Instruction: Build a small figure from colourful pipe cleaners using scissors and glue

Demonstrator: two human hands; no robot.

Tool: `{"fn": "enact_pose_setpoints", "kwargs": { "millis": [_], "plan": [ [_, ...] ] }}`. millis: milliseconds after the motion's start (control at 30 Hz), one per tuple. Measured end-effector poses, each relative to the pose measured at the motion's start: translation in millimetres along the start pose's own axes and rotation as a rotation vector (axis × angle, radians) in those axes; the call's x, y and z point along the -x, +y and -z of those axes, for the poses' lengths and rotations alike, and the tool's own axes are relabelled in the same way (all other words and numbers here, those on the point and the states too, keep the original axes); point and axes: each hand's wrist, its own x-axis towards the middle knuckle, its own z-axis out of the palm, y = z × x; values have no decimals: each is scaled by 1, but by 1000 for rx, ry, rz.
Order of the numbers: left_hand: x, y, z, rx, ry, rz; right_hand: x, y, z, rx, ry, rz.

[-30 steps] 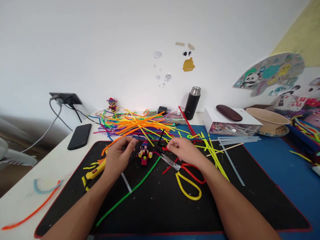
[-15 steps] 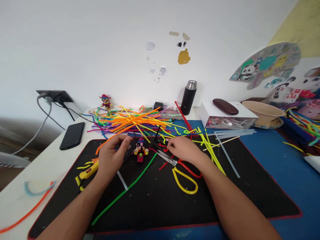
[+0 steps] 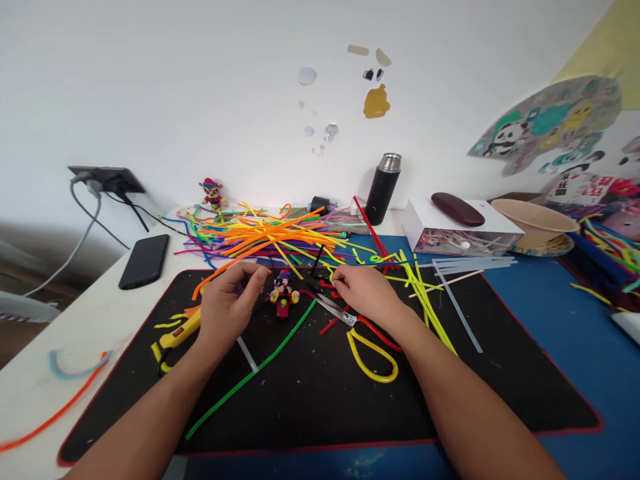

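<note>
Head view of a craft bench. The left hand [image 3: 227, 308] rests on the black mat [image 3: 325, 407], fingers curled loosely with the tips close together; whether they pinch anything cannot be told. The right hand [image 3: 367, 293] lies palm down on the mat, its fingertips drawn together at a short red pipe-cleaner piece [image 3: 327, 285]; a firm grip cannot be confirmed. Between the two hands stands a small pipe-cleaner figure [image 3: 284, 297], red, yellow and dark blue, just right of the left fingertips and well left of the right hand, touched by neither.

A pair of scissors [image 3: 365, 340] with one red and one yellow handle loop lies just near of the right hand, blades pointing left and far, partly under the wrist. A long green pipe cleaner [image 3: 250, 377] runs from beside the figure toward the near left of the mat. A yellow glue gun [image 3: 175, 333] lies left of the left hand.

Far of the hands, a heap of pipe cleaners [image 3: 265, 235], mostly orange, yellow and green, covers the bench. A black phone [image 3: 144, 260] lies at far left, a black flask [image 3: 383, 189] stands against the wall, and a second small figure [image 3: 212, 194] stands far left of the heap. A white box [image 3: 455, 230] sits at far right.
</note>
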Motion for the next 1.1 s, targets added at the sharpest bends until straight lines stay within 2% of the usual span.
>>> {"fn": "enact_pose_setpoints", "kwargs": {
  "millis": [433, 700, 833, 967, 1100],
  "plan": [
    [5, 5, -3, -35, -18, -78, -2, -5, -11, 93, -44, -11],
    [6, 6, -2, -39, -18, -116, -2, -6, -10, 85, -22, -15],
    [6, 8, -2, -36, -7, -119, -1, -5, -4, -94, 55, -15],
    [6, 7, -3, -33, -36, -92, 3, -7, -2, -315, 133, 63],
    [4, 6, -6, -9, -88, -115, 9, -13, -5, -352, 163, 181]
  ]
}}
